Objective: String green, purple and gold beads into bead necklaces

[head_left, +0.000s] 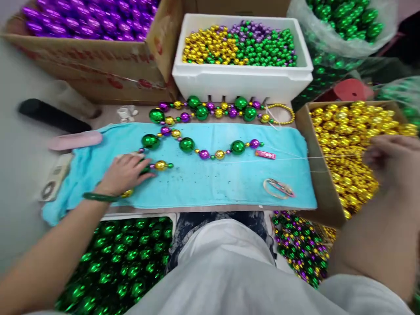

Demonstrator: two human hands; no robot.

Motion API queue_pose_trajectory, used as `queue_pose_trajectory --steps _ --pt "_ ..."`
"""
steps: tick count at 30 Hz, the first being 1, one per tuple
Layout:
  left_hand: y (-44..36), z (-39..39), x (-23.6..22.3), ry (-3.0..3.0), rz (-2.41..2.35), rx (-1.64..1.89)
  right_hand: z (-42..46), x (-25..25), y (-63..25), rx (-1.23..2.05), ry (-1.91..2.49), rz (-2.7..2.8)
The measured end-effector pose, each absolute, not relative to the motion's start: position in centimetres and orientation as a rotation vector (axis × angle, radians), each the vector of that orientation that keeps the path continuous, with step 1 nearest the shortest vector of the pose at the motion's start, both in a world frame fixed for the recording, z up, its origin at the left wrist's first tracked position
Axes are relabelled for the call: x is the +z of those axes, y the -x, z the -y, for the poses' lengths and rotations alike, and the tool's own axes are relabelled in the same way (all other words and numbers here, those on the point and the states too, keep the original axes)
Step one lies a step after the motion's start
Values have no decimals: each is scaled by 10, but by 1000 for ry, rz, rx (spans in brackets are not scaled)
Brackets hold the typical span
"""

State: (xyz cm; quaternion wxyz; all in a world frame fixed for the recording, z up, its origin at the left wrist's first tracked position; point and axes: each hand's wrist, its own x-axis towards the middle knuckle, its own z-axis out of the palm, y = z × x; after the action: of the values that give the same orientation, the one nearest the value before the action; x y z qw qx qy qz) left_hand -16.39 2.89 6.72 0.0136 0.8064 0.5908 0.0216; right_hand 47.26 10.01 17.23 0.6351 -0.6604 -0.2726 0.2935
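Crowded little worktop (108,113) here, hemmed in by boxes of shiny beads, with a turquoise cloth (210,183) spread across it. A half-strung strand of big green, purple and gold metallic beads (197,148) is laid on that cloth, its long axis running left to right. Its left end is pinned under the left hand (126,173), fingers laid flat on it. A thin thread (295,158) is stretched rightward to the right hand (392,157), blurred over the cardboard box of gold beads (354,144); its grip can't be made out.
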Motion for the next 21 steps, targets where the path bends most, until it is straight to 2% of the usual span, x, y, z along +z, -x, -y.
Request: queue_pose_trajectory --steps 3,5,9,12,16,18,21 --pt "162 -31 68 -2642 -1803 225 -87 166 -456 903 1707 824" --pt "134 -31 70 -2649 -1809 348 -82 159 -438 1066 1653 963" --pt "16 -34 81 -2512 -1572 859 -73 163 -399 1186 1449 1152" --pt "-81 -45 92 -2032 -1296 1065 -66 179 -370 1337 1295 1295" --pt "-146 -65 97 -1505 -787 695 -62 194 -354 1396 1166 1385" --pt "-146 -69 94 -1370 -732 538 -63 194 -360 1337 1162 1354" --pt "-123 -68 87 -1255 -847 533 -68 184 -380 1300 1166 1277"
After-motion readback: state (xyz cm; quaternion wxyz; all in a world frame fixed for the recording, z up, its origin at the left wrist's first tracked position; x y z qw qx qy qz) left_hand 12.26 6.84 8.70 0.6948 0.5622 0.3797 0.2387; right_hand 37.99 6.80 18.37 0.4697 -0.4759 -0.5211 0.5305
